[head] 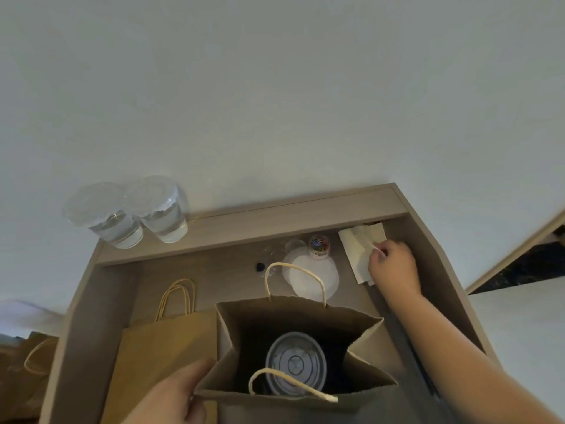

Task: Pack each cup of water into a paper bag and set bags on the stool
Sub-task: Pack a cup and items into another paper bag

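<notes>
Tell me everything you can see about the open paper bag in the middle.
The open paper bag is brown kraft-looking paper. It stands upright on the wooden desk with its mouth spread wide and its top edge sawtoothed. Its far handle and near handle are pale twisted cord, arching up. Inside sits a cup with a grey lid. The left hand grips its near left corner, and a flat folded bag lies beside its left wall. The right hand pinches a napkin, apart from it.

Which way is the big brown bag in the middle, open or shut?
Open. The paper bag stands upright with its mouth spread wide, so the lidded cup shows down at the bottom.
</notes>
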The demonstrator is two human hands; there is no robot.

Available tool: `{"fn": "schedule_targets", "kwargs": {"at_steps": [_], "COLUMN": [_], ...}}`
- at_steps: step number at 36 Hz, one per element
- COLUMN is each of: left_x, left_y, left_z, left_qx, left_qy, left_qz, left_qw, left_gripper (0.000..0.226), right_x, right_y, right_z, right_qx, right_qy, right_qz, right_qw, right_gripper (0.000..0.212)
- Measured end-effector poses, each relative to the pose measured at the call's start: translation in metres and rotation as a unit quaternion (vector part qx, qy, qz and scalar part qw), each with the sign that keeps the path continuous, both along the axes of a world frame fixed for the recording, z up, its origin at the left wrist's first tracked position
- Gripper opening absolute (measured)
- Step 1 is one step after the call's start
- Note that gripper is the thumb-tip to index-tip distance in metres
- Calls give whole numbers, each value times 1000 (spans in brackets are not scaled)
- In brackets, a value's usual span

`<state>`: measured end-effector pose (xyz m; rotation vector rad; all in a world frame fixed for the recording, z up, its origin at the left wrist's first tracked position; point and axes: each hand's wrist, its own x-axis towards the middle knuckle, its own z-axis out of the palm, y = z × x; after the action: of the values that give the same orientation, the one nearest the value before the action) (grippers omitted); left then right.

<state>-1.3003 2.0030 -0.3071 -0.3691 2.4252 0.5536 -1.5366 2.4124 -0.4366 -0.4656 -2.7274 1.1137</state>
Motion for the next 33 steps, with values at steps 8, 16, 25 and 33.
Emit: {"fn": "schedule_targets", "kwargs": {"at_steps": [8, 16, 25, 33], "left_x": [-26, -31, -34, -30], "left_y": [23, 28, 25, 18], "left_z": [23, 10, 3, -20], "left_qx": [101, 130, 128, 176], "left_qy": [131, 190, 158, 132], "left_qz": [-11, -46, -75, -91], "left_qw": [986, 972, 976, 971], "left_gripper": [28, 32, 29, 37], "right_x": [89, 167, 151, 172], "right_y": [-9, -73, -114, -111], "right_z": [158, 249, 207, 218], "right_qx": [-165, -437, 182, 80], "right_qy": [148, -47, -167, -11], "right_qz": [-1, 393, 331, 378], "right_qw": [975, 808, 911, 922], "right_gripper": [13, 16, 14, 34]}}
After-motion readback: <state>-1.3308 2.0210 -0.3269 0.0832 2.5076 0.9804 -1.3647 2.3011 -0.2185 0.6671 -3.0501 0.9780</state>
